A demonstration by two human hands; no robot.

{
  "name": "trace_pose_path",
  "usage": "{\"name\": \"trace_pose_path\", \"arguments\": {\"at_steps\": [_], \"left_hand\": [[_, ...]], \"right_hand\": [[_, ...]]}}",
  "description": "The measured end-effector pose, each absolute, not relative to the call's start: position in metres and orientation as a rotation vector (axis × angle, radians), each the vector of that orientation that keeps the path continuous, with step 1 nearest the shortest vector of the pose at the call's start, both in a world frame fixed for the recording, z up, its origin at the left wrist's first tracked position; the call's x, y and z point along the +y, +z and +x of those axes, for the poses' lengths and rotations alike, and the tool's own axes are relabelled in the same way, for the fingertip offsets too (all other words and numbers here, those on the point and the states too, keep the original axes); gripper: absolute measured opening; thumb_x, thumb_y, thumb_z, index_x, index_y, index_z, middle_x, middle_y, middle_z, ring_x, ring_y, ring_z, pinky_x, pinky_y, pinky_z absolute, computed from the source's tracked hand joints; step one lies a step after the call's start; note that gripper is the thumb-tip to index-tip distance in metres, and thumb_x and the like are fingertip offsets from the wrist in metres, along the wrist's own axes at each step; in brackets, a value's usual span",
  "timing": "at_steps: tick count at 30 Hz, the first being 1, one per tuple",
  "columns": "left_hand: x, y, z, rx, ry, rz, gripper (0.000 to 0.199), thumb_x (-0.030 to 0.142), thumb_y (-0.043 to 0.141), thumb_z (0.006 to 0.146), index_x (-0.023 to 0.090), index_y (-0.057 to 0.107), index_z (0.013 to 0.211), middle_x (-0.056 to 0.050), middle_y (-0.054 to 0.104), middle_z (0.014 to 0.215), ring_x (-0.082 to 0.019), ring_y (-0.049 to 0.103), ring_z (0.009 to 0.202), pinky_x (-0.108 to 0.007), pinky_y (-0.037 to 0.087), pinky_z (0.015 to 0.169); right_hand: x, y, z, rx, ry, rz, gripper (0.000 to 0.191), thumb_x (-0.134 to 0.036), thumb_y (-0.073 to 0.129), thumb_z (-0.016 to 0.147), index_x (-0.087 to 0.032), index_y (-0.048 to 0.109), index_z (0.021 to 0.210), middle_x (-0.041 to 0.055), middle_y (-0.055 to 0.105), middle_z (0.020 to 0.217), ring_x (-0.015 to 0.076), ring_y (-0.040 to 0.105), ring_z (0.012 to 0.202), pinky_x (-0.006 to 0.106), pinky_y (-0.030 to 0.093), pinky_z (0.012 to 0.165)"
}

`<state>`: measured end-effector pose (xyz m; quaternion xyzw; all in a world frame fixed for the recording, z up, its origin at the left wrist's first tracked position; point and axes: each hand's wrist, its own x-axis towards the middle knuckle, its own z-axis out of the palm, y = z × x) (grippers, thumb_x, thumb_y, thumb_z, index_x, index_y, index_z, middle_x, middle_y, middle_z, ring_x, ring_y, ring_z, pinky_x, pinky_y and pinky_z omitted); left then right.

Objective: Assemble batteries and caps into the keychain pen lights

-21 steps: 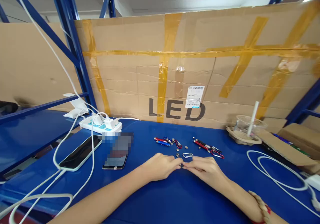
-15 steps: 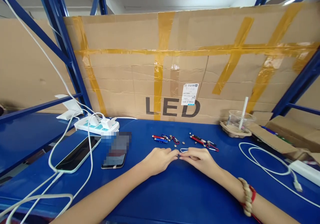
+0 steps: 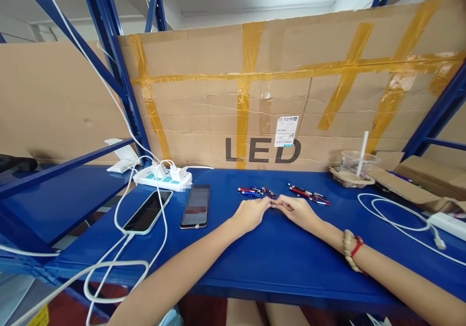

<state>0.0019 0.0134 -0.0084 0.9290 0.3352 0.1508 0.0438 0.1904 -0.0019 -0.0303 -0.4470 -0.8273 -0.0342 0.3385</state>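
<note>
My left hand (image 3: 251,214) and my right hand (image 3: 296,212) meet fingertip to fingertip above the blue tabletop (image 3: 276,258). Both are closed in a pinch around a small dark piece (image 3: 271,203), mostly covered by the fingers and too small to name. Just beyond my left hand lie a blue pen-like stick (image 3: 251,194) and a red one beside it, with small metal bits and a red clip (image 3: 269,193). Past my right hand is another group of slim red and black sticks (image 3: 302,191) with a red carabiner-like clip (image 3: 322,200).
To the left are two phones, one pale-edged (image 3: 148,213) and one dark (image 3: 196,207), beside a white power strip (image 3: 163,177) with trailing cables. A clear cup with a straw (image 3: 358,163), a white cable (image 3: 396,224) and an open carton (image 3: 425,175) occupy the right. Cardboard (image 3: 204,107) stands behind.
The view has tilted down and swung left, so the table's front edge and my legs now show. My hands stay together in the same pinch, with the right fingers slightly more curled.
</note>
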Motion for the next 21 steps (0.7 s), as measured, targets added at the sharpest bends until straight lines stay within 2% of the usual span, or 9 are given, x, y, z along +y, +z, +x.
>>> {"name": "trace_pose_path", "arguments": {"at_steps": [5, 14, 21], "left_hand": [[0.0193, -0.0080, 0.0005, 1.089, 0.454, 2.836, 0.028, 0.029, 0.024, 0.091, 0.019, 0.048, 0.101, -0.007, 0.063, 0.097, -0.019, 0.060, 0.088, -0.028, 0.047, 0.071], [0.0213, -0.0086, 0.0018, 1.026, 0.472, 2.868, 0.028, 0.027, 0.023, 0.091, 0.017, 0.049, 0.098, -0.008, 0.062, 0.098, -0.019, 0.059, 0.090, -0.030, 0.047, 0.073], [0.0206, -0.0077, 0.0040, 1.089, 0.460, 2.871, 0.030, 0.028, 0.023, 0.090, 0.017, 0.049, 0.098, -0.008, 0.064, 0.094, -0.021, 0.061, 0.085, -0.032, 0.047, 0.071]], "right_hand": [[0.0072, -0.0256, 0.1817, -2.192, -0.123, -1.230, 0.031, -0.040, 0.041, 0.085, -0.019, 0.053, 0.066, -0.0049, 0.041, 0.046, 0.0086, 0.038, 0.040, 0.019, 0.026, 0.042], [0.0053, -0.0244, 0.1816, -2.215, -0.183, -1.285, 0.030, -0.043, 0.044, 0.084, -0.018, 0.058, 0.076, -0.0054, 0.041, 0.046, 0.0082, 0.039, 0.040, 0.019, 0.025, 0.043], [0.0098, -0.0252, 0.1828, -2.232, -0.203, -1.263, 0.024, -0.039, 0.047, 0.081, -0.018, 0.060, 0.076, -0.0059, 0.041, 0.044, 0.0082, 0.039, 0.038, 0.020, 0.024, 0.041]]}}
